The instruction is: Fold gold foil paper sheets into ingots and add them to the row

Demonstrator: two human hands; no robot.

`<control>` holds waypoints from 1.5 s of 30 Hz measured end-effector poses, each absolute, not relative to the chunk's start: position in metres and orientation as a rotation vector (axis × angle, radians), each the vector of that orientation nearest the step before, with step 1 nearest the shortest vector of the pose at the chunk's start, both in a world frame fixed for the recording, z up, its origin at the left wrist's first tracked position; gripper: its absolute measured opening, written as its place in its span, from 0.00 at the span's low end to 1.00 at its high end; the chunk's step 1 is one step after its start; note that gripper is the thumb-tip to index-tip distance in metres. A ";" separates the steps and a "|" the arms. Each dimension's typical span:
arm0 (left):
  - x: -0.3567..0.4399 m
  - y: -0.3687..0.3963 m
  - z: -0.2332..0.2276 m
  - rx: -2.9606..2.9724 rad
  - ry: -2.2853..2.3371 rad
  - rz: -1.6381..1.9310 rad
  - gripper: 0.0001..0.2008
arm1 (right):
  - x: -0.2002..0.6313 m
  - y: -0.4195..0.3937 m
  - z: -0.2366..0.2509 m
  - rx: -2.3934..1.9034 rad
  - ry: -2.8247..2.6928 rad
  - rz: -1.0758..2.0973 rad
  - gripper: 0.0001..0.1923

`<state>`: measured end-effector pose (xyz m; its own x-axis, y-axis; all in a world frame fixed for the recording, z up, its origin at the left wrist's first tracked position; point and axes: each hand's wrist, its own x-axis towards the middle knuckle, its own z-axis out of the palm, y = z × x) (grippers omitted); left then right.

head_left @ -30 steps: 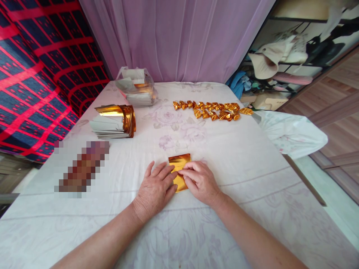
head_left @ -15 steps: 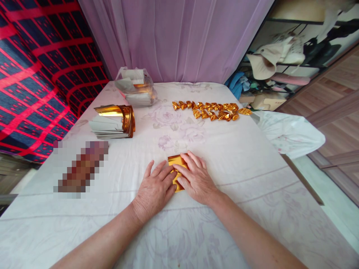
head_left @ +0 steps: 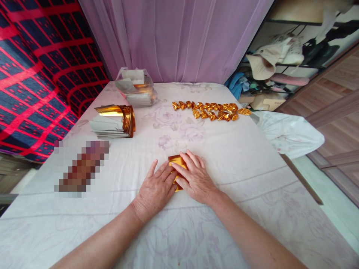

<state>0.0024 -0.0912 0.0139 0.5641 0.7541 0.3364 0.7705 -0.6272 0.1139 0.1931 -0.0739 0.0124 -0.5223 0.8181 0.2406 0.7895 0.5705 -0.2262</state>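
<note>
I have both hands flat on a small gold foil sheet [head_left: 176, 161] just below the middle of the frame, on the table [head_left: 252, 179] with its pale flowered cloth. My left hand [head_left: 155, 188] lies palm down with its fingers spread, the fingertips resting on the sheet's left edge; its grip is open and closes on nothing. My right hand [head_left: 196, 177] lies across the sheet from the right, fingers stretched out and pressing down on the foil, so only the upper left corner and a sliver at the bottom show; that grip too is open, pressing rather than holding. The two hands touch each other over the sheet.

In the upper middle of the frame a row of folded gold pieces [head_left: 211, 109] lies on the cloth, well apart from my hands. At upper left sits a stack of gold-and-white sheets [head_left: 113, 121], and beyond it a clear plastic bag [head_left: 137, 86] of more sheets.
</note>
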 end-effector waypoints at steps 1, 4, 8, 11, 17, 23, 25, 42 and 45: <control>0.002 -0.091 0.014 -2.734 -1.334 -0.560 0.17 | 0.193 -0.074 0.012 -1.318 -2.487 0.124 0.23; 0.002 -0.091 0.014 -2.736 -1.328 -0.558 0.17 | 0.193 -0.074 0.012 -1.318 -2.485 0.118 0.23; 0.002 -0.090 0.014 -2.738 -1.321 -0.556 0.17 | 0.194 -0.074 0.012 -1.316 -2.486 0.124 0.23; 0.002 -0.090 0.014 -2.737 -1.325 -0.557 0.17 | 0.194 -0.074 0.012 -1.317 -2.486 0.130 0.23; 0.002 -0.090 0.013 -2.750 -1.332 -0.557 0.17 | 0.194 -0.075 0.014 -1.315 -2.487 0.124 0.23; 0.002 -0.090 0.014 -2.756 -1.331 -0.558 0.17 | 0.194 -0.075 0.013 -1.308 -2.484 0.123 0.23; 0.002 -0.090 0.014 -2.757 -1.334 -0.558 0.17 | 0.194 -0.075 0.013 -1.311 -2.484 0.128 0.23; 0.001 -0.090 0.011 -2.748 -1.368 -0.605 0.15 | 0.195 -0.074 0.013 -1.322 -2.488 0.133 0.24; 0.001 -0.090 0.010 -2.740 -1.366 -0.609 0.15 | 0.196 -0.074 0.013 -1.330 -2.466 0.131 0.23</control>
